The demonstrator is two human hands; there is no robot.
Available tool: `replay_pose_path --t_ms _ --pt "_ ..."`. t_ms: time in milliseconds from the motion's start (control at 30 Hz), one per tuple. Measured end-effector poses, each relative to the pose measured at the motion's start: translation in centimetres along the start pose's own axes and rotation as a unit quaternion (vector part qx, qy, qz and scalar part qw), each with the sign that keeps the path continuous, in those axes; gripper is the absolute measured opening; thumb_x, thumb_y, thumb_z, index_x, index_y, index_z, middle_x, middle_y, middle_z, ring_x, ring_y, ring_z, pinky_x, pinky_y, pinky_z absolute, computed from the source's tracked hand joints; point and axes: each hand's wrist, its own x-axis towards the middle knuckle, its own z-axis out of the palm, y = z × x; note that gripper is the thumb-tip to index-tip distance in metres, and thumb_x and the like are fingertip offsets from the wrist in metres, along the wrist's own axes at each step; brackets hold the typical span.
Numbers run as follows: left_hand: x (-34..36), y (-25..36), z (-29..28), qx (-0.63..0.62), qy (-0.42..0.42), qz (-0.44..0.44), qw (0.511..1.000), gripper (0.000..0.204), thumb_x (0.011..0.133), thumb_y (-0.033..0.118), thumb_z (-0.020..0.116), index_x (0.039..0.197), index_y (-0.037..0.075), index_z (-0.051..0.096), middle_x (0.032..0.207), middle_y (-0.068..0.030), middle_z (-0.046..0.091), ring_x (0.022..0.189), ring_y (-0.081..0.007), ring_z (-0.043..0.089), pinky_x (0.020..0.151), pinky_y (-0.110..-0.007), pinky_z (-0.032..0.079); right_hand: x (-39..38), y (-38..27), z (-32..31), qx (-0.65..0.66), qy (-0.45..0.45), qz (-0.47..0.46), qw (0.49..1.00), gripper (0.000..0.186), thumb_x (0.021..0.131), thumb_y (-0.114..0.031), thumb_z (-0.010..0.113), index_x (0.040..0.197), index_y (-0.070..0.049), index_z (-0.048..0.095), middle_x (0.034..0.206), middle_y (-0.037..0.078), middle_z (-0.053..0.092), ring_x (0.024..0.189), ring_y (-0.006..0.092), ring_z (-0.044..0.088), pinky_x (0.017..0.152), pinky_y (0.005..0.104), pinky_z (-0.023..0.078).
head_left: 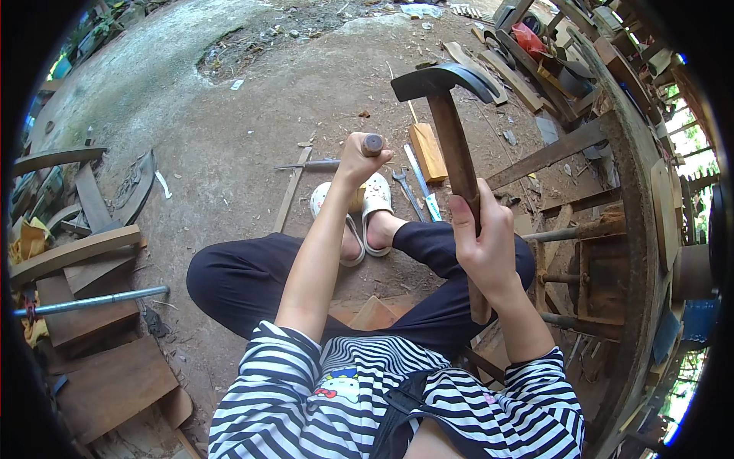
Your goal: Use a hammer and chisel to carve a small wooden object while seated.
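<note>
My right hand (pixel 485 237) is wrapped round the wooden handle of a claw hammer (pixel 451 130), holding it raised with its dark metal head upward. To the left, my left hand (pixel 357 162) is closed on an upright chisel-like tool (pixel 372 144). Only its round grey butt end shows; its lower part is hidden by the hand. Below that fist, a piece of wood (pixel 355 201) shows partly between my white clogs (pixel 378 193). The hammer head is apart from the tool's end.
Near my feet lie a wrench (pixel 410 193), a wooden block (pixel 427 153), a white-and-blue strip (pixel 422 182) and a thin pointed tool (pixel 310 165). Curved wood pieces (pixel 76 256) and a metal rod (pixel 99 301) are at left. A wooden frame (pixel 634 222) stands close on the right.
</note>
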Motion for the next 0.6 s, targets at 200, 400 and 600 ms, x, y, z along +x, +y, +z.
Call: replay_pose_path --t_ms 200,400,600 --pt "-0.6 0.7 0.3 -0.026 0.01 -0.013 1.0 0.016 0.073 0.006 0.069 0.061 0.004 0.059 0.053 0.0012 0.054 0.05 -0.0055 0.051 0.045 -0.025 0.038 -2.3 1.5 -1.0 0.021 -0.026 0.035 0.999 0.022 0.095 -0.015 0.058 0.099 0.006 0.055 0.063 0.021 0.06 0.054 0.0358 0.063 0.048 0.0378 0.044" --pt "-2.7 1.3 0.4 0.003 0.019 0.018 1.0 0.019 0.071 0.005 0.07 0.06 0.002 0.054 0.054 0.0027 0.047 0.053 -0.0048 0.042 0.047 -0.027 0.034 -5.0 3.0 -0.1 0.075 -0.001 0.112 0.991 0.023 0.095 -0.018 0.058 0.098 0.005 0.057 0.063 0.02 0.06 0.055 0.0322 0.064 0.05 0.0362 0.043" --pt "-1.8 1.2 0.8 -0.01 0.021 -0.013 1.0 0.019 0.07 0.005 0.07 0.06 0.002 0.054 0.053 0.0029 0.047 0.052 -0.0053 0.042 0.047 -0.026 0.034 -7.0 4.4 0.1 0.113 -0.014 0.202 0.973 0.025 0.098 -0.022 0.056 0.095 0.003 0.057 0.055 0.01 0.054 0.046 0.0143 0.051 0.046 0.0315 0.038"
